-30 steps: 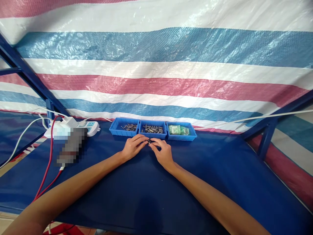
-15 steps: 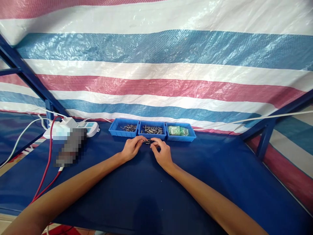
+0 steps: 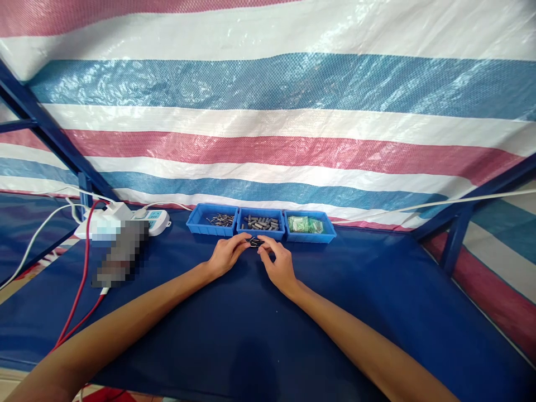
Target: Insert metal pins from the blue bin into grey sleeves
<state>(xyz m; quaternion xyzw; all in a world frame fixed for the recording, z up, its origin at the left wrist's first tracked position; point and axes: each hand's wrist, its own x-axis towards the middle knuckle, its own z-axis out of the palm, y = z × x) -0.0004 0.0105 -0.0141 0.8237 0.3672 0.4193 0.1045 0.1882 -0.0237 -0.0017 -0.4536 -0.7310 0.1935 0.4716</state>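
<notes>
Between my fingertips, just in front of the bins, lies a small bunch of thin dark metal rods [image 3: 254,242]. My left hand [image 3: 226,257] pinches its left end, and my right hand [image 3: 278,267] has its fingers closed on the right end. The exact kind of rod is too small to make out. Behind my left hand stands a blue bin [image 3: 199,228] with loose thin dark rods. The middle blue bin [image 3: 251,233], nearest the held bunch, contains short grey cylinders. In the right-hand blue bin [image 3: 312,238] are small items in green-tinted clear plastic.
The bins stand in a row on the dark blue table [image 3: 201,335], against a striped plastic sheet [image 3: 268,120]. At left are a white power strip [image 3: 158,222], a pixelated dark object [image 3: 123,254] and a red cable [image 3: 86,262]. Blue frame posts [image 3: 454,240] slope at both sides.
Both hands stay almost in the same place. The dark rods between the fingertips have shifted slightly and look more spread out.
</notes>
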